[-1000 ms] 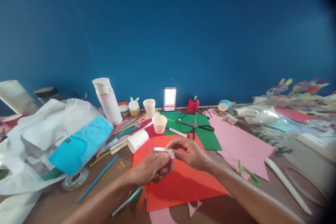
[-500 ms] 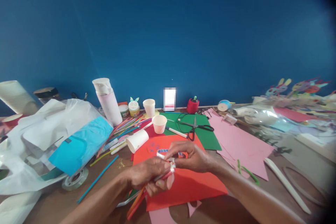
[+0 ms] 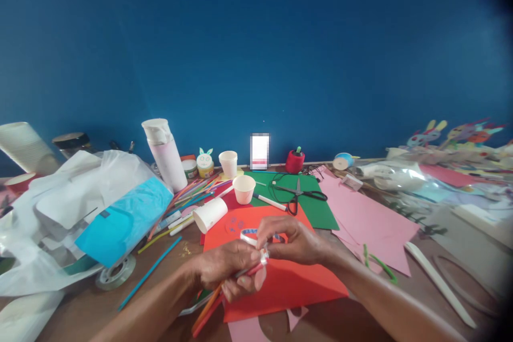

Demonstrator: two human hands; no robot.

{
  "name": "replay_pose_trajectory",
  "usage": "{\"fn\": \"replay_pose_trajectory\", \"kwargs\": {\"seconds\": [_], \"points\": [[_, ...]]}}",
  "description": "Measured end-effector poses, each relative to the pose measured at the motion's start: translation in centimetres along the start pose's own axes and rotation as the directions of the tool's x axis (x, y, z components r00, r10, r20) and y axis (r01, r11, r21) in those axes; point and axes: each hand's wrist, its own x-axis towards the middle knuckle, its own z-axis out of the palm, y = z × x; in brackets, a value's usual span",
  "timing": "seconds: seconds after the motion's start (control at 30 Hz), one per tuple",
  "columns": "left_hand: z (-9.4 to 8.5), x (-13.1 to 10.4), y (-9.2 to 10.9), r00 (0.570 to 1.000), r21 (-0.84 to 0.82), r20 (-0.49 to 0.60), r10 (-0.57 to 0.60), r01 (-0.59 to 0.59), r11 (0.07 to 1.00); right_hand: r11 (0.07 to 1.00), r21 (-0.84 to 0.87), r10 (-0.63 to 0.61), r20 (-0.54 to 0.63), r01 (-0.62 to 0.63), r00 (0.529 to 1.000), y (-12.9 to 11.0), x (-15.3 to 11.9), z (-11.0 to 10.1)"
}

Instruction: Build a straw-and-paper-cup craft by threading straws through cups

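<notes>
Both hands meet over a sheet of orange-red paper [image 3: 296, 288]. My left hand [image 3: 228, 267] is closed round thin orange and red sticks [image 3: 208, 312], whose lower ends slant toward me. At its fingertips is a small shiny white piece [image 3: 263, 254], with a pink round scrap [image 3: 260, 278] just below. My right hand [image 3: 294, 240] pinches at this white piece, fingers bent. Behind the fingertips curves a white strip [image 3: 247, 236]; my fingers partly hide where it ends. Blue marks [image 3: 236, 223] are drawn on the paper behind the hands.
Black-handled scissors [image 3: 304, 195] lie on green paper [image 3: 320, 216]. Paper cups [image 3: 243, 190] stand or lie beyond the hands. Pink sheets [image 3: 364, 214] spread to the right. On the left are a plastic bag [image 3: 120, 176], a tape roll [image 3: 116, 272] and a blue stick [image 3: 150, 272].
Barely anything differs. The fingertips of both hands shift very slightly at the white piece, and the sticks' lower ends move a little left.
</notes>
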Motion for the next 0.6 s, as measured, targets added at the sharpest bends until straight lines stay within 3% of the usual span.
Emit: {"fn": "replay_pose_trajectory", "kwargs": {"seconds": [0.27, 0.4, 0.6], "points": [[-0.4, 0.0, -0.2, 0.998, -0.095, 0.053, -0.037, 0.042, 0.995, 0.997, -0.066, -0.028, 0.002, 0.028, 1.0, 0.5, -0.2, 0.1], [-0.4, 0.0, -0.3, 0.998, -0.107, 0.064, -0.029, 0.036, 0.994, 0.994, -0.033, -0.106, 0.02, 0.107, 0.994, 1.0, -0.1, 0.2], [-0.5, 0.1, -0.3, 0.997, -0.114, 0.068, -0.023, 0.031, 0.993, 0.993, -0.006, -0.12, 0.015, 0.12, 0.993, 1.1, -0.1, 0.1]]}}
